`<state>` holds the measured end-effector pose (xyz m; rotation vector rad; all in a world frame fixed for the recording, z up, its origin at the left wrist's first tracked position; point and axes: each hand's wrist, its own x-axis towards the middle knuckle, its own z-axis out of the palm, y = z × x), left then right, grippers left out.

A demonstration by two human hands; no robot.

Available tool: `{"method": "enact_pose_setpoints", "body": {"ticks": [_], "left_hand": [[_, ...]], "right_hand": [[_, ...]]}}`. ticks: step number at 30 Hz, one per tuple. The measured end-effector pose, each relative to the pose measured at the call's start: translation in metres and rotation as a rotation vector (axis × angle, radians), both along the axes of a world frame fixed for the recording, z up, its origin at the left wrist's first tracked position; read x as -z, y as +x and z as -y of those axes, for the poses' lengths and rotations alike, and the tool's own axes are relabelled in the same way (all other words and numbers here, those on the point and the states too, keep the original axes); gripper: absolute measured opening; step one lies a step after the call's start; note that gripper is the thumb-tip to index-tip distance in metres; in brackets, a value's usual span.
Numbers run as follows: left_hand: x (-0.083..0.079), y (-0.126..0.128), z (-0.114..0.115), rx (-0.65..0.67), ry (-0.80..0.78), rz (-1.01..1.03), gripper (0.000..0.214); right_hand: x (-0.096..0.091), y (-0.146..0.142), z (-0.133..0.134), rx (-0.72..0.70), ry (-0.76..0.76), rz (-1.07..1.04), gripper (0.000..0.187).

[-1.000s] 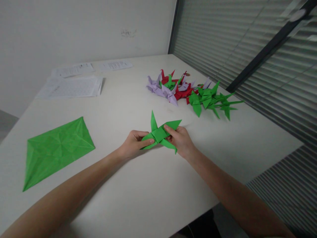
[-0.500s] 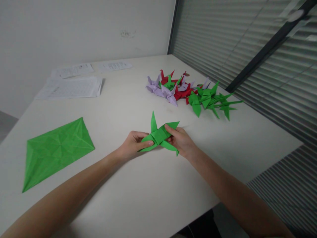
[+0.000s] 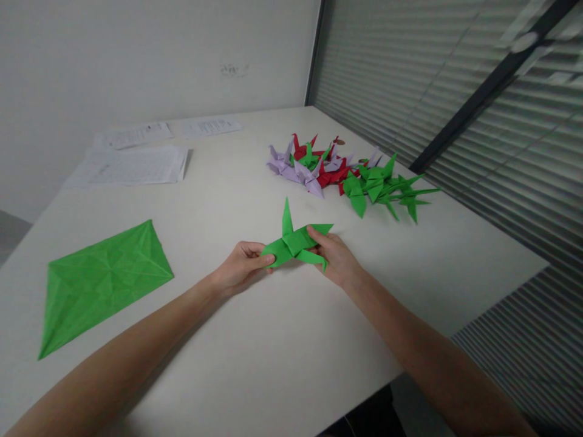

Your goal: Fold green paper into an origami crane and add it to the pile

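Observation:
A green paper crane (image 3: 297, 241) is held between both hands above the white table, its wings spread to either side. My left hand (image 3: 246, 262) pinches the left wing, thumb on top. The right wing is gripped by my right hand (image 3: 334, 254), with the thumb over it and the other fingers mostly hidden beneath. One pointed end of the crane stands up at the back; the other, with a small bent tip, points toward the front right by my right hand.
A creased green paper sheet (image 3: 107, 279) lies on the table (image 3: 218, 364) to the left. Several folded cranes (image 3: 314, 170) in purple, red and green sit in a cluster at the back right, near the window blinds (image 3: 387, 73). Printed papers (image 3: 136, 165) lie at the back left.
The crane's wings have been drawn further apart and its middle looks more opened out. My left fingers have shifted slightly on the left wing. The view has tilted a little.

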<state>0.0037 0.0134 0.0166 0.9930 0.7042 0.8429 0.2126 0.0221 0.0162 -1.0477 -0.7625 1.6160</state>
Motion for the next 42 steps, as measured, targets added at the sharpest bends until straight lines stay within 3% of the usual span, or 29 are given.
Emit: {"method": "enact_pose_setpoints", "body": {"ticks": [4, 7, 13, 22, 26, 30, 34, 38, 42], "left_hand": [[0.001, -0.001, -0.001, -0.010, -0.045, 0.021, 0.034], [0.006, -0.003, -0.004, -0.093, -0.100, 0.057, 0.033], [0.015, -0.007, -0.016, -0.351, -0.130, 0.135, 0.029], [0.022, -0.008, -0.021, -0.383, -0.142, 0.162, 0.031], [0.024, -0.008, -0.022, -0.365, -0.118, 0.135, 0.033], [0.026, -0.007, -0.023, -0.365, -0.071, 0.108, 0.034], [0.025, -0.007, -0.021, -0.363, -0.021, 0.042, 0.037], [0.019, -0.013, -0.006, -0.352, 0.025, -0.076, 0.040], [0.010, -0.032, 0.023, -0.346, 0.073, -0.203, 0.036]], "right_hand": [[0.001, -0.001, 0.000, 0.007, -0.003, -0.017, 0.039], [0.000, 0.001, -0.002, 0.004, -0.022, -0.053, 0.036], [-0.013, 0.027, -0.019, 0.303, -0.042, -0.221, 0.031], [-0.050, 0.113, -0.014, 0.622, 0.010, -0.272, 0.011], [-0.055, 0.164, -0.004, 0.861, 0.128, -0.270, 0.010], [-0.053, 0.198, -0.010, 1.014, 0.134, -0.208, 0.015], [-0.053, 0.211, -0.038, 1.039, 0.077, -0.195, 0.020], [-0.050, 0.210, -0.066, 0.886, -0.008, -0.190, 0.020], [-0.035, 0.195, -0.068, 0.775, -0.048, -0.163, 0.022]]}}
